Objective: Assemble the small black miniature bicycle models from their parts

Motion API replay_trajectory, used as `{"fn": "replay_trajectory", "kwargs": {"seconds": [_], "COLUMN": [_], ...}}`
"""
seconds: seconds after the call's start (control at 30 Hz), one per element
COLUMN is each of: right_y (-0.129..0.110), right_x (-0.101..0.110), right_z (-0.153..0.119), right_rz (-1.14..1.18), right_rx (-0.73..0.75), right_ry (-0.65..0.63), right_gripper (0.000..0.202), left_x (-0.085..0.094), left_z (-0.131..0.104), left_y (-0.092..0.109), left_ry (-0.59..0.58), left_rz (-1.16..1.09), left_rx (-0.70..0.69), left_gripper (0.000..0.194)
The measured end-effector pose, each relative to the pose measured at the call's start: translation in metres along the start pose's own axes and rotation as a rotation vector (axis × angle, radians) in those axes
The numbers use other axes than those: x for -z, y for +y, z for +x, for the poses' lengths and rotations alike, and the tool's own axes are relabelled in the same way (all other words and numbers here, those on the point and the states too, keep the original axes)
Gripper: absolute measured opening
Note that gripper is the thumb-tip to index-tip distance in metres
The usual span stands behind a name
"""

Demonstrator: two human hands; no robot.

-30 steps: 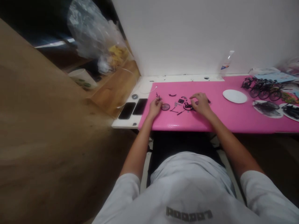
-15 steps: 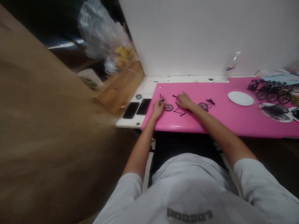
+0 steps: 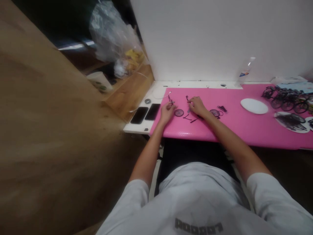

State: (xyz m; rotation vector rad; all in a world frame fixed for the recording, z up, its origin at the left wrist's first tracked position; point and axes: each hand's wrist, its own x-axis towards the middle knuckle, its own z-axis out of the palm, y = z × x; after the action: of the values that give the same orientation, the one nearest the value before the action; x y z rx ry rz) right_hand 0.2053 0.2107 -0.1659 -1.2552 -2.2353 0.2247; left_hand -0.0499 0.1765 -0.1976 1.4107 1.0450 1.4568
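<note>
My left hand (image 3: 167, 112) is closed around a small dark miniature bicycle frame (image 3: 170, 99), which juts up past the fingertips. Just to its right lies a small spoked wheel (image 3: 179, 113) on the pink mat (image 3: 186, 131). My right hand (image 3: 197, 106) pinches a thin black part (image 3: 187, 98), too small to name. Below this hand are a bent thin black piece (image 3: 187, 117) and a short black rod (image 3: 193, 120). Beside the right wrist rest another spoked wheel (image 3: 215, 113) and a dark triangular piece (image 3: 222, 109).
Two dark phones (image 3: 139, 115) lie on the white table edge at left. Farther right are a white plate (image 3: 254, 106), several miniature bicycles (image 3: 288, 101) and a plate (image 3: 278, 121) of dark parts. A clear bottle (image 3: 246, 68) stands by the wall.
My right hand has drawn its fingers in, and the thin black part has turned more upright at the fingertips. My left hand keeps hold of the frame. The whole view has shifted slightly.
</note>
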Motion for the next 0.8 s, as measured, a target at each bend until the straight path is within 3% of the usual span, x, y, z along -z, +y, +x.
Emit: {"fn": "replay_trajectory", "kwargs": {"seconds": [0.1,0.2,0.37,0.57,0.7,0.8], "right_y": [-0.016,-0.032,-0.049,-0.058,-0.062,-0.065], "right_x": [0.016,0.037,0.068,0.095,0.106,0.109], "right_z": [-0.018,-0.04,-0.073,-0.101,-0.111,-0.116], "right_rz": [0.123,0.264,0.432,0.604,0.665,0.712], "right_rx": [-0.026,-0.01,-0.092,-0.219,-0.225,-0.251], "right_ry": [0.199,0.287,0.354,0.462,0.436,0.402], "right_gripper": [0.024,0.015,0.024,0.043,0.05,0.049], "left_x": [-0.001,-0.008,-0.029,-0.047,-0.057,-0.066], "left_z": [-0.001,-0.002,-0.01,-0.029,-0.043,-0.055], "left_y": [0.02,0.038,0.062,0.088,0.104,0.117], "left_ry": [0.05,0.045,0.01,-0.163,-0.258,-0.278], "left_rz": [-0.028,-0.058,-0.151,-0.233,-0.249,-0.281], "left_rx": [-0.061,-0.049,-0.056,0.026,0.048,0.063], "left_gripper": [0.042,0.045,0.045,0.044,0.034,0.043]}}
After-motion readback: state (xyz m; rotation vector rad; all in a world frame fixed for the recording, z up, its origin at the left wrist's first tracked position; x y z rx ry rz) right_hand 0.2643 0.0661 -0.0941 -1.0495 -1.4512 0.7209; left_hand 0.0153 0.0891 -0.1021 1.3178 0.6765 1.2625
